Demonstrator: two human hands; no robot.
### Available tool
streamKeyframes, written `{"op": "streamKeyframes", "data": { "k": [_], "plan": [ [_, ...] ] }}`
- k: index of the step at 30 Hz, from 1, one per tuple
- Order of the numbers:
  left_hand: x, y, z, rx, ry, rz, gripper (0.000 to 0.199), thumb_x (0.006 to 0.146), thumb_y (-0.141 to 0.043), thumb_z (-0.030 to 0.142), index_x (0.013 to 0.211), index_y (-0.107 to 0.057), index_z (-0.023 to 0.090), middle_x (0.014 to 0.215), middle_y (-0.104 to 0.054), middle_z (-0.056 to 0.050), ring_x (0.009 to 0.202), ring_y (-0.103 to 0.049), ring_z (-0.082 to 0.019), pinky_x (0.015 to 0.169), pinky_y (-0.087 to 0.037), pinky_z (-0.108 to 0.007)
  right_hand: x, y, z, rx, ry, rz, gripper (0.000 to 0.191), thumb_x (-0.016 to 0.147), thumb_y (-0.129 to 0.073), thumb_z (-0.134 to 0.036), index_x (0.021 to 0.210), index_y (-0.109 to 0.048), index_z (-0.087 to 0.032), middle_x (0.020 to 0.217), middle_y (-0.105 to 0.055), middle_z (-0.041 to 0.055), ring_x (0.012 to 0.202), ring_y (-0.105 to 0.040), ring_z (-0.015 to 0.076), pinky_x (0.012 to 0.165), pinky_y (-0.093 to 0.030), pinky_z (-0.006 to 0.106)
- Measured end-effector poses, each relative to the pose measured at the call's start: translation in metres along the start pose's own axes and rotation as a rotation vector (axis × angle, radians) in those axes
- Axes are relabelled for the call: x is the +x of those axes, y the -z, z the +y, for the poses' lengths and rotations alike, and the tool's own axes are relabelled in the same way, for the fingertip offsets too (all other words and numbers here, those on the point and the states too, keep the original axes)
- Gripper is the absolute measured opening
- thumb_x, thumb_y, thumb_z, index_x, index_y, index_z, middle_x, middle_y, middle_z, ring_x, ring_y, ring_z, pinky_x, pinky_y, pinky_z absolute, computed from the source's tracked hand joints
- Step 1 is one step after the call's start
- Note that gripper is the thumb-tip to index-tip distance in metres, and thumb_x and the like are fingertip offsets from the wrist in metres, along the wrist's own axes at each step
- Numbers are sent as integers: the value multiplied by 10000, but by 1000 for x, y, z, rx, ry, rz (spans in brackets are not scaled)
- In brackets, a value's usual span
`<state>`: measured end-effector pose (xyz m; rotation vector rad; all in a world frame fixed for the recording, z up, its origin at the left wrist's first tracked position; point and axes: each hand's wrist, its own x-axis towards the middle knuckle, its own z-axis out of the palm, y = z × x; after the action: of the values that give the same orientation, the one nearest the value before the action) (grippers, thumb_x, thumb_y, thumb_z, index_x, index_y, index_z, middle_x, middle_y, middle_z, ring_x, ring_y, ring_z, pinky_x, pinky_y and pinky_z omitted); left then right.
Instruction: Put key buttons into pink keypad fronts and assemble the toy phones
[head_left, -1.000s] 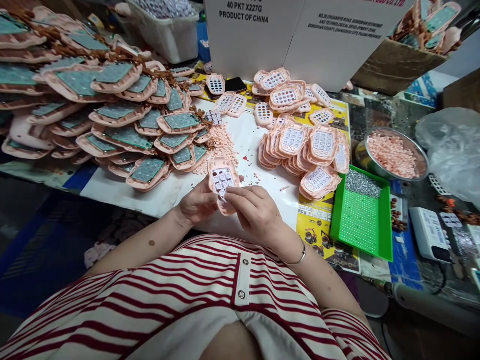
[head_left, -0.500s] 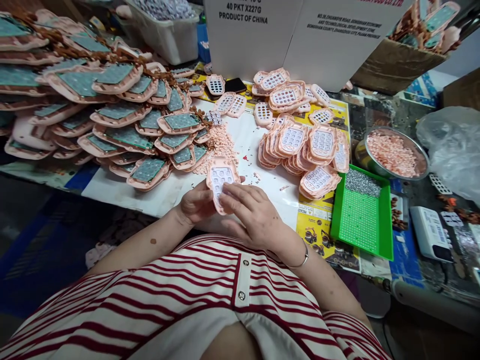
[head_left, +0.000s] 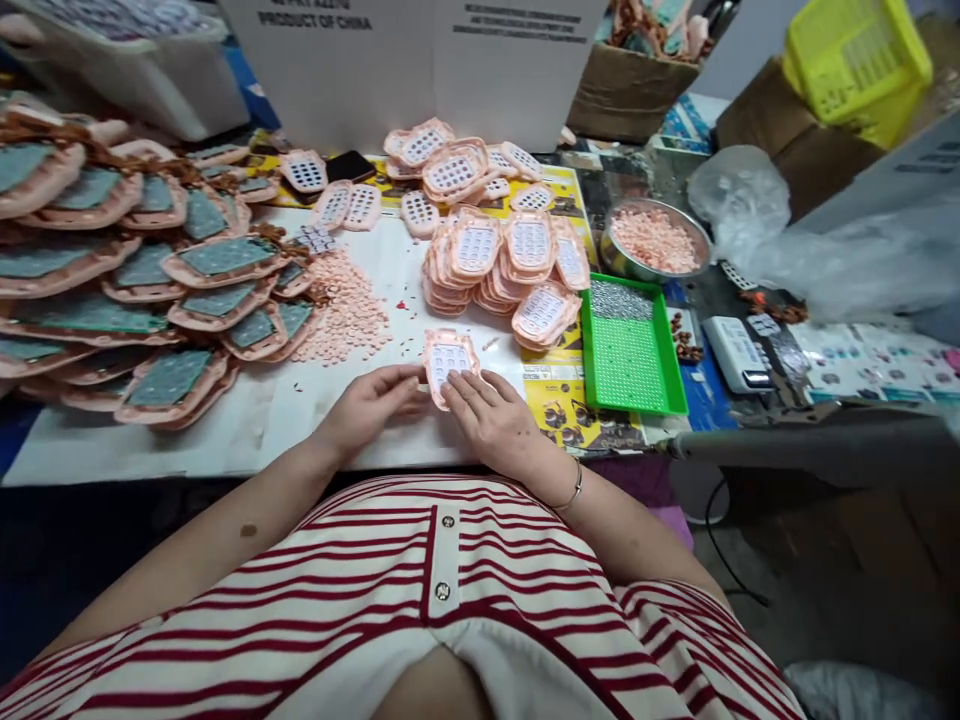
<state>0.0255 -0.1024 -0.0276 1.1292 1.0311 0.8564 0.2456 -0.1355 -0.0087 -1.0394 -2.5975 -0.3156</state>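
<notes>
My right hand (head_left: 501, 422) grips a pink plastic shell (head_left: 448, 362) fitted with a white keypad membrane. Its fingers lie across the lower right of the keypad. At the shell's left edge is my left hand (head_left: 375, 405), fingers loosely bent and apart; whether the fingertips touch the shell I cannot tell. Just beyond, a stack of similar pink shells with keypads (head_left: 478, 248) stands on the white sheet. To the left lies a heap of small pink pieces (head_left: 341, 312). Pink shells with green circuit boards (head_left: 169, 380) are piled at the far left.
A green tray (head_left: 637, 365) with small metal parts and a steel bowl (head_left: 701, 262) of pink pieces stand at the right. Beyond them are a white device (head_left: 735, 355) and clear plastic bags (head_left: 739, 200). A white carton (head_left: 390, 90) stands behind the shells.
The view has swung to the right. The shell has moved away from my body, over the sheet. My left hand has loosened from it while my right hand stays on it.
</notes>
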Motion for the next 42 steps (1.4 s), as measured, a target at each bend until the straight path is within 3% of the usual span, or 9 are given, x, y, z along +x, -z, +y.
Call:
{"op": "streamKeyframes", "data": {
  "k": [2, 6, 13, 18, 22, 27, 32, 36, 42],
  "plan": [
    [3, -6, -12, 393, -252, 24, 246, 828, -709, 401, 969, -758, 205, 1091, -725, -109, 1070, -648, -290, 1059, -457, -512, -24, -2, 5, 4, -95, -42, 389, 973, -410, -95, 1318, -584, -60, 1360, -625, 199, 1244, -619, 275, 1051, -493, 478],
    [19, -17, -27, 838, -537, -203, 316, 828, -693, 334, 1129, -749, 258, 1302, -671, -109, 1317, -518, -363, 1200, -220, -582, -52, -7, 11, 23, -158, -112, 374, 969, -450, -113, 1312, -590, -62, 1357, -625, 209, 1225, -630, 291, 1037, -492, 506],
    [48, 0, -21, 922, -613, -97, 274, 815, -670, 261, 1070, -760, 304, 1252, -701, -64, 1350, -487, -369, 1212, -86, -618, -28, -19, 5, 54, -176, -218, 337, 987, -485, -197, 1286, -601, -95, 1366, -618, 201, 1226, -613, 282, 1020, -485, 461],
    [44, 1, -13, 983, -706, 14, 293, 808, -681, 261, 1094, -744, 268, 1297, -665, -95, 1276, -534, -355, 1186, -198, -589, -38, -8, 16, 83, -258, 23, 352, 1007, -481, -366, 1241, -629, -149, 1310, -664, 150, 1209, -611, 258, 1083, -405, 462],
    [46, -52, 2, 886, -801, -178, 312, 845, -634, 252, 1146, -717, 251, 1255, -674, -103, 1204, -575, -318, 1133, -326, -525, -69, 23, 34, 17, -550, 306, 288, 974, -525, -257, 1241, -628, -228, 1244, -689, 109, 1149, -632, 244, 1109, -356, 506],
    [69, -163, 16, 922, -891, -620, 390, 875, -499, 143, 1233, -654, 139, 1269, -636, -171, 1208, -547, -313, 1070, -380, -479, -88, 46, 43, -59, -818, 649, 336, 980, -492, -266, 1305, -571, -233, 1259, -624, 133, 1199, -591, 272, 1037, -455, 533],
    [86, -244, 11, 1192, -836, -724, 280, 896, -522, 195, 1097, -667, 64, 1048, -679, -192, 1012, -608, -307, 924, -448, -437, -101, 51, 43, -102, -880, 813, 395, 988, -474, -274, 1379, -490, -223, 1308, -561, 160, 1284, -532, 278, 1077, -441, 562],
    [85, -260, 5, 1215, -753, -664, 229, 898, -473, 135, 980, -682, 94, 950, -692, -169, 918, -634, -287, 790, -461, -401, -122, 62, 56, -190, -913, 816, 384, 967, -517, -296, 1338, -516, -196, 1298, -562, 177, 1264, -544, 298, 1061, -443, 580],
    [74, -231, -1, 1172, -760, -728, 246, 810, -535, 74, 994, -683, 143, 968, -710, -105, 927, -636, -264, 786, -433, -382, -160, 75, 86, -168, -1072, 624, 343, 919, -529, -361, 1177, -628, -158, 1201, -621, 180, 1164, -583, 322, 1005, -452, 579]
  ]
}}
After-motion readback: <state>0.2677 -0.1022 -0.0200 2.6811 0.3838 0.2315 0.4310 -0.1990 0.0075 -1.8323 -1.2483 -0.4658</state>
